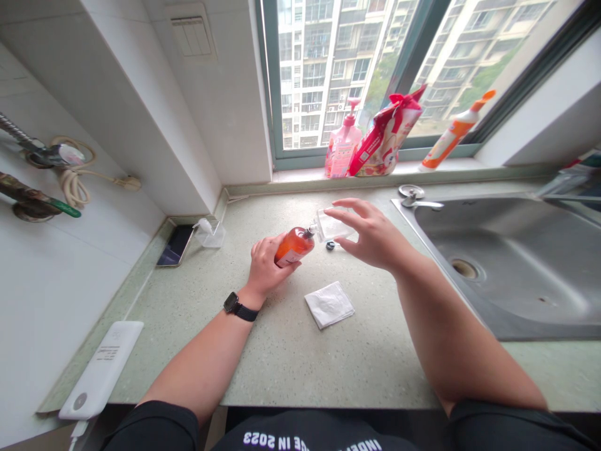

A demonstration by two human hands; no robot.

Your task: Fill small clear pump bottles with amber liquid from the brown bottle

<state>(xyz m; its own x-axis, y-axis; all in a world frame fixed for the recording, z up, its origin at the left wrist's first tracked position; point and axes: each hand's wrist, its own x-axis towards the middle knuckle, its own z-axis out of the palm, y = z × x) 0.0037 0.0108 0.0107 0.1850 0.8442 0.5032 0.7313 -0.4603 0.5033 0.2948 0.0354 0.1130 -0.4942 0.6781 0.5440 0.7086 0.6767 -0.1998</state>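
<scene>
My left hand point(270, 266) is wrapped round a bottle of orange liquid point(293, 248), tilted so that its dark threaded neck points right. Just beyond that neck is a clear, see-through container point(332, 225), and I cannot tell whether the two touch. My right hand point(361, 232) hovers at the container's right side with its fingers apart, partly in front of it; no firm grip shows. Below the container a small dark cap point(330, 245) rests on the counter. A folded white tissue point(329, 305) lies nearer to me.
The speckled counter point(263, 376) holds a phone point(176, 245), a small clear pump container point(210, 235) and a white power bank point(102, 369) at left. At right is a steel sink point(516, 263). A pink pump bottle point(344, 147), red bag point(387, 138) and orange-white bottle point(453, 138) line the windowsill.
</scene>
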